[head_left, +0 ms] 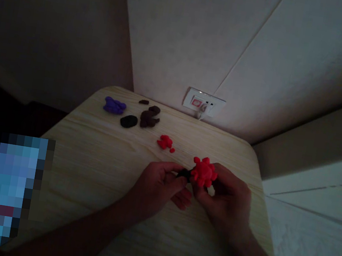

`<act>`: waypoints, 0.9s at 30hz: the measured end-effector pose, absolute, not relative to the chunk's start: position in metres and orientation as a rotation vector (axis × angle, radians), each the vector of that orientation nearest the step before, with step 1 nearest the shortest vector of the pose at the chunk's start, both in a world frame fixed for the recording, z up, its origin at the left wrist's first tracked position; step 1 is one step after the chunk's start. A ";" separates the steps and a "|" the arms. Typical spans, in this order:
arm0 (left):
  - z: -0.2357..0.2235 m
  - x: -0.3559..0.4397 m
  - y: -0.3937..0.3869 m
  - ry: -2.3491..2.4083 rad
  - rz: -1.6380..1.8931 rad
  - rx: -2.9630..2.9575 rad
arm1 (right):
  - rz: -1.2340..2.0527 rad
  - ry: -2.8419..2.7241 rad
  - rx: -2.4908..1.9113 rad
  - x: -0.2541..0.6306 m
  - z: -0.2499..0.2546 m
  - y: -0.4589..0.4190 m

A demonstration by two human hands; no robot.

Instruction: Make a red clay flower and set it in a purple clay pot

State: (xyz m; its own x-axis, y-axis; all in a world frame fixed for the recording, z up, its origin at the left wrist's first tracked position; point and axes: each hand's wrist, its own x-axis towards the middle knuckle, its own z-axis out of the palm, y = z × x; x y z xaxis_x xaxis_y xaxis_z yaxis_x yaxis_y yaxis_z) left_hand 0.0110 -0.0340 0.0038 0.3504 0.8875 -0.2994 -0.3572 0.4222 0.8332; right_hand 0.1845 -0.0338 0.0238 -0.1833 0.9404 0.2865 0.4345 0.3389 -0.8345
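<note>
Between my hands is a red modelling clay piece, round in the middle with several small knobs around its edge, like a flower. My right hand grips it from the right with thumb and fingers. My left hand pinches a black clay piece that meets the red piece's left side; whether the two are joined I cannot tell. Just beyond my hands, small red clay lumps lie on the wooden table.
Toward the far left of the table are a purple clay lump, a flat black clay disc, and brown clay pieces. A wall socket with a plug in it sits behind the table. A pixelated blue patch covers the lower left.
</note>
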 end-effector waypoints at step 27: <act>0.005 0.009 -0.037 0.857 0.940 0.799 | 0.900 -1.760 -1.102 0.181 0.015 -0.034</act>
